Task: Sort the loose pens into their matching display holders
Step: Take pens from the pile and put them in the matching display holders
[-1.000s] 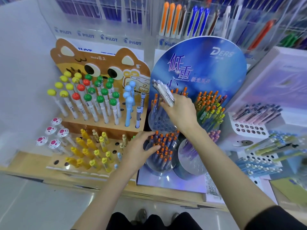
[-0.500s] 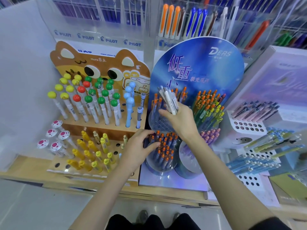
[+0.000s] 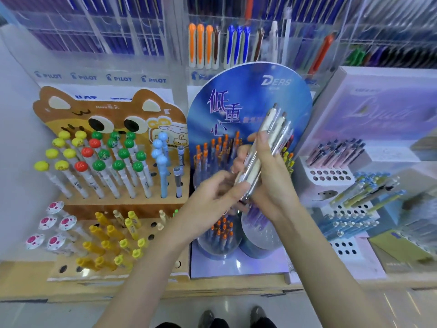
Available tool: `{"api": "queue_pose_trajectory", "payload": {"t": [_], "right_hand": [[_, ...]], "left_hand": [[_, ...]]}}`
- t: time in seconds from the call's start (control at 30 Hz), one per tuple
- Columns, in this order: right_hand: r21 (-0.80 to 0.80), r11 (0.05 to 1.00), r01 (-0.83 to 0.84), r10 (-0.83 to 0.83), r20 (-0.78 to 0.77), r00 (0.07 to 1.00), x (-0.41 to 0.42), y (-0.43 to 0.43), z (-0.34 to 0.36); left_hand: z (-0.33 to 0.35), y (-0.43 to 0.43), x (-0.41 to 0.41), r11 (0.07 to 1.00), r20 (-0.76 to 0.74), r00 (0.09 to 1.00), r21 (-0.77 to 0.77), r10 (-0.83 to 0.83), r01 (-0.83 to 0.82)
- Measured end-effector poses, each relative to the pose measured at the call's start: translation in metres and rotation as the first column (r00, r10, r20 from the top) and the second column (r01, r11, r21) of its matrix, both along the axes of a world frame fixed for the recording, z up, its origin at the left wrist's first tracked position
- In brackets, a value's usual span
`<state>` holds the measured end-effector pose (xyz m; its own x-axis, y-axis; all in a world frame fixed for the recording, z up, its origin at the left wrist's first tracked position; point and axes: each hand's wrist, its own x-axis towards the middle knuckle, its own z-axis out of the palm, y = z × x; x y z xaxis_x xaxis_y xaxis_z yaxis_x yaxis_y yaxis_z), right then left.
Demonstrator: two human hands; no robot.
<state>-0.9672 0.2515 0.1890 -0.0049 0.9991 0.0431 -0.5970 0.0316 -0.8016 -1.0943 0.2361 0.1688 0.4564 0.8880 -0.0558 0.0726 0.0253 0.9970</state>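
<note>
While right hand [image 3: 272,185] grips bundle of cream-and-clear pens [image 3: 275,125], brown tips tilted up, left hand [image 3: 210,197] pinches lower ends.

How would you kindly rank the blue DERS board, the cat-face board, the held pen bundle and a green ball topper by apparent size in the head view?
1. Blue DERS board and cat-face board: alike, unranked.
2. Pen bundle, nearer the camera, so enlarged.
3. Green ball topper.

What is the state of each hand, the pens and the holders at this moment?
right hand, grips the pen bundle
left hand, pinches the bundle's lower end
pen bundle, held tilted before the blue display
bear holder, partly filled, some holes empty
white holder, several holes empty
</note>
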Motion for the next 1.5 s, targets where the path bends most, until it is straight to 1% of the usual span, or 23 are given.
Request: {"api": "queue_pose_trajectory", "payload": {"t": [0.03, 0.1, 0.17, 0.2, 0.27, 0.37, 0.43, 0.53, 0.57, 0.6, 0.67, 0.7, 0.77, 0.83, 0.9, 1.07, 1.2, 1.23, 1.3, 1.37, 1.4, 1.5], "right_hand": [[-0.032, 0.999, 0.037, -0.037, -0.007, 0.999, 0.001, -0.003, -0.003], [-0.061, 0.991, 0.119, -0.112, 0.099, 0.989, 0.007, -0.010, -0.008], [-0.090, 0.986, 0.140, -0.121, 0.196, 0.973, 0.013, -0.019, -0.013], [-0.108, 0.985, 0.132, -0.108, 0.208, 0.972, 0.016, -0.024, -0.015], [-0.150, 0.981, 0.125, -0.099, 0.168, 0.981, 0.022, -0.034, -0.019], [-0.188, 0.974, 0.126, -0.126, 0.012, 0.992, 0.034, -0.045, -0.024], [-0.200, 0.969, 0.146, -0.159, -0.051, 0.986, 0.043, -0.051, -0.028], [-0.206, 0.945, 0.255, -0.272, -0.058, 0.960, 0.057, -0.056, -0.034], [-0.227, 0.919, 0.323, -0.334, -0.012, 0.942, 0.064, -0.057, -0.037], [-0.236, 0.886, 0.400, -0.392, 0.081, 0.916, 0.072, -0.059, -0.040], [-0.189, 0.832, 0.521, -0.458, 0.296, 0.838, 0.093, -0.066, -0.046], [-0.160, 0.829, 0.535, -0.461, 0.347, 0.817, 0.103, -0.071, -0.048], [-0.143, 0.856, 0.496, -0.425, 0.352, 0.834, 0.124, -0.082, -0.049], [-0.146, 0.884, 0.445, -0.379, 0.335, 0.863, 0.145, -0.090, -0.047], [-0.152, 0.900, 0.409, -0.336, 0.356, 0.872, 0.166, -0.094, -0.046], [-0.150, 0.891, 0.428, -0.287, 0.543, 0.789, 0.225, -0.111, -0.048], [-0.193, 0.890, 0.413, -0.252, 0.546, 0.799, 0.283, -0.136, -0.058], [-0.196, 0.885, 0.422, -0.250, 0.563, 0.788, 0.298, -0.142, -0.062], [-0.187, 0.853, 0.486, -0.280, 0.622, 0.731, 0.325, -0.154, -0.070], [-0.171, 0.788, 0.591, -0.340, 0.680, 0.649, 0.353, -0.163, -0.077], [-0.153, 0.747, 0.647, -0.371, 0.712, 0.596, 0.366, -0.168, -0.079], [-0.022, 0.630, 0.776, -0.450, 0.805, 0.388, 0.410, -0.184, -0.084]], "left_hand": [[0.000, -0.001, 0.004, 0.999, -0.002, 1.000, -0.025, -0.031, 0.031], [-0.004, -0.004, 0.008, 0.998, -0.005, 0.999, -0.044, -0.048, 0.048], [-0.011, -0.007, 0.012, 0.996, -0.020, 0.998, -0.066, -0.067, 0.066], [-0.015, -0.009, 0.014, 0.995, -0.042, 0.996, -0.063, -0.082, 0.079], [-0.022, -0.012, 0.020, 0.994, -0.084, 0.991, -0.013, -0.106, 0.106], [-0.029, -0.014, 0.030, 0.987, -0.084, 0.987, 0.077, -0.135, 0.141], [-0.033, -0.017, 0.039, 0.987, -0.056, 0.990, 0.078, -0.133, 0.137], [-0.038, -0.021, 0.055, 0.997, -0.019, 0.997, 0.044, -0.068, 0.069], [-0.040, -0.022, 0.060, 0.998, -0.012, 0.999, 0.035, -0.050, 0.051], [-0.041, -0.023, 0.065, 0.998, -0.003, 0.999, 0.035, -0.048, 0.048], [-0.042, -0.024, 0.075, 0.995, 0.007, 0.997, 0.063, -0.075, 0.074], [-0.043, -0.025, 0.081, 0.993, 0.001, 0.996, 0.076, -0.094, 0.093], [-0.044, -0.029, 0.097, 0.987, -0.030, 0.992, 0.105, -0.119, 0.122], [-0.047, -0.035, 0.117, 0.977, -0.087, 0.990, 0.167, -0.115, 0.128], [-0.051, -0.041, 0.140, 0.965, -0.145, 0.984, 0.225, -0.106, 0.137], [-0.063, -0.056, 0.198, 0.962, -0.201, 0.976, 0.236, -0.088, 0.135], [-0.076, -0.066, 0.249, 0.960, -0.305, 0.945, 0.209, -0.118, 0.187], [-0.080, -0.069, 0.262, 0.955, -0.335, 0.934, 0.214, -0.126, 0.206], [-0.085, -0.076, 0.289, 0.945, -0.369, 0.919, 0.228, -0.140, 0.236], [-0.088, -0.081, 0.313, 0.930, -0.388, 0.911, 0.263, -0.143, 0.258], [-0.089, -0.083, 0.323, 0.918, -0.410, 0.903, 0.297, -0.124, 0.261], [-0.094, -0.083, 0.342, 0.907, -0.448, 0.893, 0.364, -0.029, 0.212]]}}
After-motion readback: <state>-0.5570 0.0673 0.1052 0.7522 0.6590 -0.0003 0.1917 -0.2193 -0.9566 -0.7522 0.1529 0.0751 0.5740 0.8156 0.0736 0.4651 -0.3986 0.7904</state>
